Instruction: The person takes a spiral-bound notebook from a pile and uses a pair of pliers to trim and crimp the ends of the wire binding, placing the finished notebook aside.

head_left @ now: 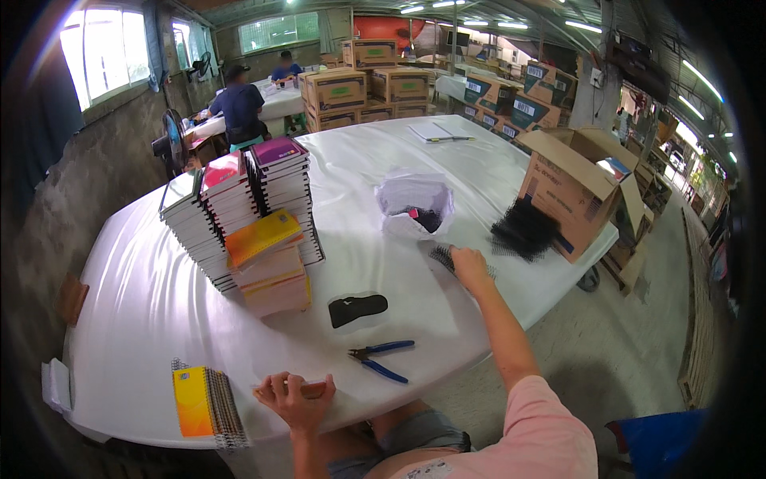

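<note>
At the near table edge, my left hand (295, 401) is closed round a small orange-brown flat object (316, 389), mostly hidden by the fingers; its kind is unclear. My right hand (472, 270) reaches across the table, its fingers closed on black spiral binding coils (440, 255). Between the hands lie blue-handled cutting pliers (383, 358), jaws pointing left, and beyond them a black pouch-like piece (357, 310). Yellow spiral notebooks (194, 401) lie left of my left hand. A larger heap of black coils (525, 231) rests to the right of my right hand.
Tall stacks of spiral notebooks (263, 207) stand at left on the white-covered table (335, 184). A white bag (413, 195) holds dark items. An open carton (570, 191) stands at the right edge. Farther back are stacked cartons (335, 92) and two people (237, 104) at another table.
</note>
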Available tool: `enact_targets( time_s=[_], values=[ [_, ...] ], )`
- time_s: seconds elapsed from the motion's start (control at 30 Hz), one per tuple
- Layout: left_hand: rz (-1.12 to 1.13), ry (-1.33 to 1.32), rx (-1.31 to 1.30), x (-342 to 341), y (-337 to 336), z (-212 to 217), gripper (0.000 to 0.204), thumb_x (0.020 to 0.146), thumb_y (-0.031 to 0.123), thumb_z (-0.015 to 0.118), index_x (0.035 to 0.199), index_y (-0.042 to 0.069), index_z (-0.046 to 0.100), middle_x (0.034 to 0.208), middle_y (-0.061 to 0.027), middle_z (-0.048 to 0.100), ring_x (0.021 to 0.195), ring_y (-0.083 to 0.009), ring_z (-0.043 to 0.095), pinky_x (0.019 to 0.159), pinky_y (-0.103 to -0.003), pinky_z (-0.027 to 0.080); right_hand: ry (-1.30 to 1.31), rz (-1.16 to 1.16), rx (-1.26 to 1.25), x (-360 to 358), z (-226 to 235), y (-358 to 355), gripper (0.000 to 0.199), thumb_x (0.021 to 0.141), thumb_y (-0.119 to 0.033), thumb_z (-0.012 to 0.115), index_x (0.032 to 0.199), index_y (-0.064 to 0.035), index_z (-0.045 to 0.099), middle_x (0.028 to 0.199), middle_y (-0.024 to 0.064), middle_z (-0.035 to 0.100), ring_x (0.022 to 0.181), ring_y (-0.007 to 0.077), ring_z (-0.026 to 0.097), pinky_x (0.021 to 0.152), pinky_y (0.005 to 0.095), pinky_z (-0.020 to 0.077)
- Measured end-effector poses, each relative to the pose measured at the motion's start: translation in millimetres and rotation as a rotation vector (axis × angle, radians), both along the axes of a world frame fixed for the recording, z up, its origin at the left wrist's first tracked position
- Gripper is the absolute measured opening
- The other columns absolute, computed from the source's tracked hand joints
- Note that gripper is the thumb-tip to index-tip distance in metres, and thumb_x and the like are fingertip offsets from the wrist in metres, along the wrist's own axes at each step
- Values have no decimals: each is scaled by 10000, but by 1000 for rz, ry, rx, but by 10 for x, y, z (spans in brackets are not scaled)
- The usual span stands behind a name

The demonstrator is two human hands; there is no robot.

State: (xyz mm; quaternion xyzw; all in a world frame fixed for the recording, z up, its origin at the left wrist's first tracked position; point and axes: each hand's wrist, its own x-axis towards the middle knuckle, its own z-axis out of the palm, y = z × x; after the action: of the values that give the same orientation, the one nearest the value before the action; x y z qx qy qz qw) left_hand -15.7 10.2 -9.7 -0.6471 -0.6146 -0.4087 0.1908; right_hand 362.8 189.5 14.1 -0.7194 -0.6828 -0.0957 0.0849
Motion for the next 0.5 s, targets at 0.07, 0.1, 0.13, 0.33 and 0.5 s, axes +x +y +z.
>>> enact_targets(
  time_s=[0.07, 0.1, 0.13, 0.33, 0.5],
  values=[
    [47, 8, 28, 20, -28, 53, 435, 527, 331, 783, 773, 105, 505, 905, -95, 485, 919, -317, 432, 857, -497, 325, -1, 17, -43, 31, 37, -14, 372, 784, 2, 496, 1140, -80, 568, 866, 182, 632, 838, 357, 627, 723, 459, 494],
    [55, 2, 20, 27, -34, 62, 435, 527, 331, 783, 773, 105, 505, 905, -95, 485, 919, -317, 432, 857, -497, 325, 30, 82, 102, 51, -8, -54, 395, 783, 8, 498, 1158, -96, 567, 869, 179, 632, 839, 358, 622, 728, 454, 490],
    [51, -13, 0, 32, -31, 77, 438, 530, 337, 782, 774, 106, 501, 893, -92, 476, 913, -310, 431, 855, -492, 324, 63, 148, 248, 72, -37, -78, 419, 782, 14, 499, 1176, -113, 567, 873, 175, 632, 840, 359, 618, 732, 450, 486],
    [30, 11, -15, 14, -40, 47, 456, 531, 361, 781, 780, 108, 494, 857, -85, 443, 883, -294, 430, 852, -489, 318, 195, 167, 86, 183, -91, -53, 322, 748, -2, 550, 1035, -119, 636, 827, 132, 613, 813, 349, 597, 735, 432, 468],
    [64, -60, -35, 12, -49, -73, 469, 533, 437, 783, 791, 162, 504, 871, -48, 460, 938, -287, 459, 914, -589, 261, 161, 193, 225, 161, 24, 4, 268, 787, -29, 551, 1022, -77, 670, 787, 153, 589, 771, 355, 581, 732, 433, 465]
  ],
)
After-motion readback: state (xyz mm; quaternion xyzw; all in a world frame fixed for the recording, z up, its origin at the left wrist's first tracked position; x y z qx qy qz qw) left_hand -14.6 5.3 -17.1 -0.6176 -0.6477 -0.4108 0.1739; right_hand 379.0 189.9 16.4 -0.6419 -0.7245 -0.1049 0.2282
